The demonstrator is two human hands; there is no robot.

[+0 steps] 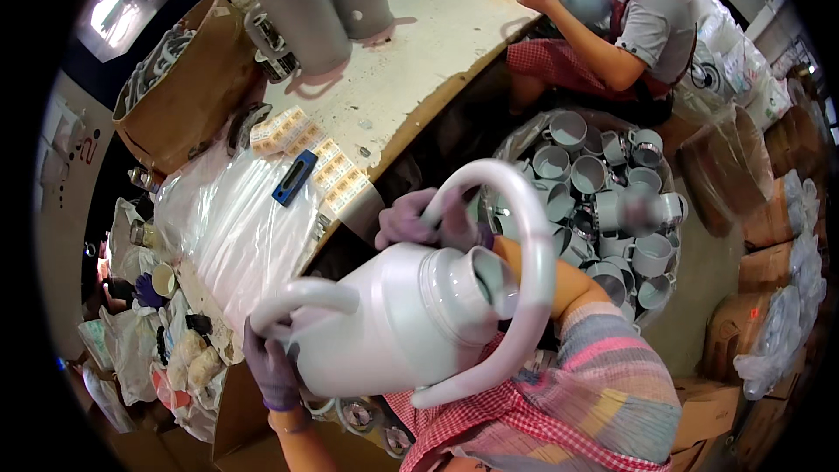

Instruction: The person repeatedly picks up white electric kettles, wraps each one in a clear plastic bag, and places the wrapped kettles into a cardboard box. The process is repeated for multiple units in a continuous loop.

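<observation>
A pale grey jug lies tilted across my front, its neck and mouth toward the right. A big looped handle arches over the mouth, and a smaller curved handle stands out near the base. Both hands wear purple-grey gloves. My left hand is closed round the base end, by the smaller handle; part of its fingers is hidden behind the jug. My right hand holds the looped handle at its far side, fingers bent.
Sticker sheets, a blue tool and clear plastic sleeves lie on the worktable. Grey jugs stand behind. Left is a carton of grey parts. A co-worker handles another jug beside a bag of grey cups.
</observation>
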